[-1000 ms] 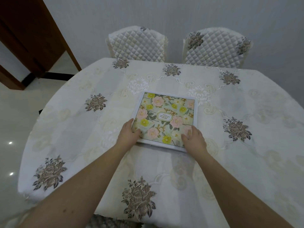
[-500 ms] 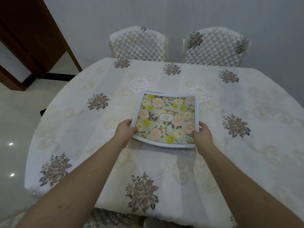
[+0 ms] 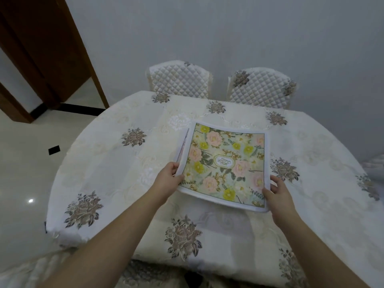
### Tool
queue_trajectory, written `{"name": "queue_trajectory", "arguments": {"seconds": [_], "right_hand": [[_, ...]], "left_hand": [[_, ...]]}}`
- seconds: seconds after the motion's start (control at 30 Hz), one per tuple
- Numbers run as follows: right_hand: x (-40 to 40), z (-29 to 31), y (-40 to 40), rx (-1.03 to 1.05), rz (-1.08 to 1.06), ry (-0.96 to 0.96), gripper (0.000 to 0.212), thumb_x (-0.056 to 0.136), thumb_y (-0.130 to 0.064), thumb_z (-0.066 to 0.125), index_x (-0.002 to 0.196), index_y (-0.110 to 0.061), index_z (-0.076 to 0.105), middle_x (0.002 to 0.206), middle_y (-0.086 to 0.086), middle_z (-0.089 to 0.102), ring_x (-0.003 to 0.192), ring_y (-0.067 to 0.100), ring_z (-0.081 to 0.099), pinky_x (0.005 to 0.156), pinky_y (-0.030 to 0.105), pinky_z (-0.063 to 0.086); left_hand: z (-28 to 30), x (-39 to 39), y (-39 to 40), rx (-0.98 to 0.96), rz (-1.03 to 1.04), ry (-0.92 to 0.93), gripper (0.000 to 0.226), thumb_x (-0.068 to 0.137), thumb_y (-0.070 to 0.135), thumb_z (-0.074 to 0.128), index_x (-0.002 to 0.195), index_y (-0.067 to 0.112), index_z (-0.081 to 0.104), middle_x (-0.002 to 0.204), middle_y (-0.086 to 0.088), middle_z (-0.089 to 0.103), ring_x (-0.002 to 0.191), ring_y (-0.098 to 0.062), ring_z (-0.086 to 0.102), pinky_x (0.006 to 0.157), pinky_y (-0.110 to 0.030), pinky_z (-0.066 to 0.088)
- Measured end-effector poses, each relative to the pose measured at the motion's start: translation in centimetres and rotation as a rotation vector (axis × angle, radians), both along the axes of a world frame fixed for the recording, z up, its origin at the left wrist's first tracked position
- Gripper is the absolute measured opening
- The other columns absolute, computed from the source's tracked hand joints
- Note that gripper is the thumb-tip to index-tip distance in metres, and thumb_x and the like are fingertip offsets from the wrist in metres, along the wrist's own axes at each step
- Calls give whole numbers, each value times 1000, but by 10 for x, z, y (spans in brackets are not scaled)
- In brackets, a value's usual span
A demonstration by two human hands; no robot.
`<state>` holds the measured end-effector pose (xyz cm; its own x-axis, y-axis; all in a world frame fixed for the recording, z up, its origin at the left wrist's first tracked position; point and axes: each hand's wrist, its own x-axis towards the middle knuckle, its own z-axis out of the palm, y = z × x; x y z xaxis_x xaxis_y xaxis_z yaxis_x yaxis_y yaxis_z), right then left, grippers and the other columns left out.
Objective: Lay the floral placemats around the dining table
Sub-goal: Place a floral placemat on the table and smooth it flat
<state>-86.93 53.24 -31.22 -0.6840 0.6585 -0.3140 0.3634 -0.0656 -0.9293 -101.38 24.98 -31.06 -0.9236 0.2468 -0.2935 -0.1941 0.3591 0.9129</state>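
The left hand (image 3: 169, 175) has a closed grip on the near left corner of a stack of floral placemats (image 3: 226, 165), thumb on top and fingers curled under the white border. The right hand (image 3: 276, 189) pinches the near right corner of the same stack, thumb over the edge and the other fingers below. Between the two grips the stack is raised off the bench (image 3: 104, 167), its near edge lifted and the whole bundle sagging a little in the middle and tilted toward the person. On the left side at least one more sheet edge peeps out beneath the top mat, with a strip of pinkish print showing, so more than one mat appears to be held; how many cannot be told.

Out from the hands, the bench wears an embroidered cream tablecloth (image 3: 133, 137) with brown flower motifs, and no placemat lies anywhere on the part of it that shows. Two quilted chairs (image 3: 179, 80) stand at the far side, against a pale wall; a dark wooden door frame (image 3: 68, 53) and shiny floor are at the left.

As a judgement, the task is at its very start: every mat is in the bundle and none has been set at a place. What is left seems to be nearly all of it, namely peeling off the top mat, setting it flat in front of a seat, and repeating around the bench. The far places before the two chairs are bare.
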Motion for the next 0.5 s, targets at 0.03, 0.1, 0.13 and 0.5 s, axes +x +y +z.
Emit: {"name": "queue_trajectory", "arguments": {"seconds": [0.03,0.1,0.13,0.5], "right_hand": [[11,6,-3,13,-17,1,37,95,0,48,123,-25,48,104,0,66,87,15,66,63,32,51],[33,17,-7,61,-38,-6,38,96,-3,49,128,-24,47,109,1,66,90,18,67,67,36,54],[44,21,-9,80,-46,-14,39,96,-4,49,129,-24,47,111,1,66,90,19,67,68,37,55],[153,41,-8,90,-187,-3,38,97,-3,47,127,-27,46,110,1,66,89,20,68,71,41,57]], "left_hand": [[5,8,0,6,-16,0,22,91,8,60,109,19,55,105,2,63,89,-16,62,68,-29,49],[15,24,2,24,-39,-6,21,90,6,60,106,19,55,102,1,63,88,-17,62,69,-30,51],[19,31,2,40,-50,-11,20,90,6,61,103,20,56,101,0,64,88,-19,63,70,-30,51],[38,97,19,39,-183,-28,11,86,14,70,94,7,67,93,-10,71,86,-27,69,81,-46,58]]}}
